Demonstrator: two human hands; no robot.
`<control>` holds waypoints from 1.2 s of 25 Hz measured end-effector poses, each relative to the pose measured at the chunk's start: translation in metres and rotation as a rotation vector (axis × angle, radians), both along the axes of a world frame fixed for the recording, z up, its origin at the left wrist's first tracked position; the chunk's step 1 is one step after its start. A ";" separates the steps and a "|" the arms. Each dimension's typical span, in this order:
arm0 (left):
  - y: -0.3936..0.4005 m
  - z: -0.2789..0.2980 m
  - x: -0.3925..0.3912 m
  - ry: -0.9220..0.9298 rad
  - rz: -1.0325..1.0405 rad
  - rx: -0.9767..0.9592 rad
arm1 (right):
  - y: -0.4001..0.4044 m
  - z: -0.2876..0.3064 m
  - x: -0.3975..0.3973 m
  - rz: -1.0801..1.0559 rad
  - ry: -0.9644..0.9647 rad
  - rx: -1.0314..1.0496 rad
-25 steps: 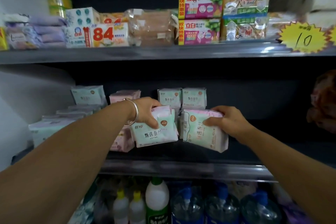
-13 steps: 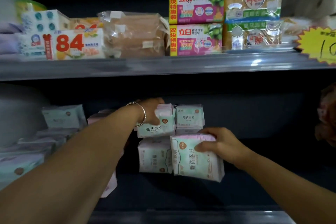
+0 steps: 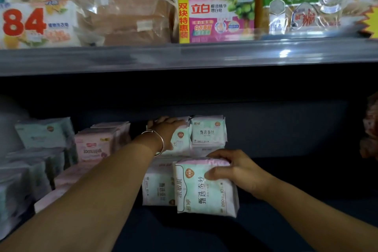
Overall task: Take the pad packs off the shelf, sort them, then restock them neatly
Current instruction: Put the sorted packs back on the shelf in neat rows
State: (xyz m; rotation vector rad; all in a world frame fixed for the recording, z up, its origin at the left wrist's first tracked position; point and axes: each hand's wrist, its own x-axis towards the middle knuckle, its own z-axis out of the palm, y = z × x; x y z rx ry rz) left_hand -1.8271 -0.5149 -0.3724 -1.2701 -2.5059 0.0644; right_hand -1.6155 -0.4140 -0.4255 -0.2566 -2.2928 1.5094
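Restocking step — left hand (image 3: 167,129) grips a pad pack (image 3: 180,139) atop the back stack at 12 o'clock, right hand (image 3: 235,172) pinches the front pack (image 3: 204,188) at 6 — next, seat both flush.

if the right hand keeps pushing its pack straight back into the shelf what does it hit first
Probably the lower pack of the stacked pair behind it; the right hand points its green pack that way, though depth is unclear.
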 end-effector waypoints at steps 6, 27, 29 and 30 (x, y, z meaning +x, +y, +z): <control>0.001 -0.019 0.000 0.188 0.059 0.084 | 0.003 0.000 -0.002 0.001 0.010 -0.031; -0.063 0.006 0.086 -1.318 0.155 0.497 | -0.037 0.017 0.027 -0.063 0.137 0.105; -0.072 0.006 0.091 -1.483 0.150 0.510 | -0.045 0.018 0.030 -0.074 0.176 0.355; -0.075 0.006 0.092 -1.504 0.131 0.511 | -0.049 0.017 0.032 -0.087 0.189 0.506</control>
